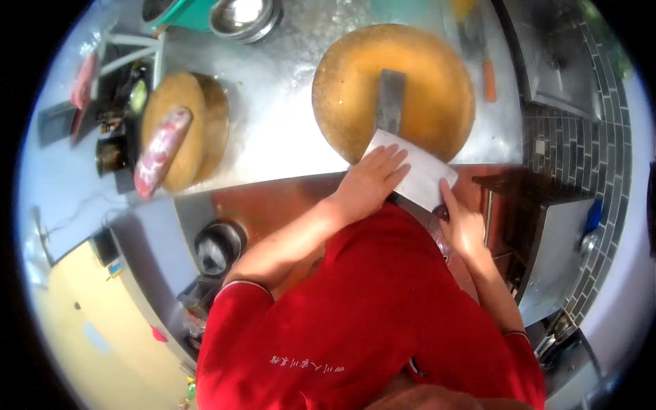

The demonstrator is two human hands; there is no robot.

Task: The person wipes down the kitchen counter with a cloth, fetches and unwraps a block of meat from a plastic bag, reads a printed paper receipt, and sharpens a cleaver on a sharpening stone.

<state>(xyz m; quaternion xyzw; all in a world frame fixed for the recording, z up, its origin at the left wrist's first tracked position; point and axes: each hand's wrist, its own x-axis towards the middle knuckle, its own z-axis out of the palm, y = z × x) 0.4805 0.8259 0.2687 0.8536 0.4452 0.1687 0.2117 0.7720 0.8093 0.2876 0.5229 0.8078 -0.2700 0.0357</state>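
A wide cleaver (414, 172) lies over the near end of a dark grey whetstone (391, 96). The stone rests on a large round wooden chopping block (441, 89). My left hand (372, 181) presses flat on the blade, its fingers stretched out and slightly apart. Around the dark handle at the blade's lower right corner, my right hand (462, 222) is closed, with the index finger laid along the blade. The handle is mostly hidden in that hand.
A long piece of raw meat (164, 147) lies on a second, smaller chopping block (217, 130) at the left. Stacked metal bowls (240, 19) stand at the back of the metal table (273, 102). An orange-handled tool (489, 82) lies right of the large block.
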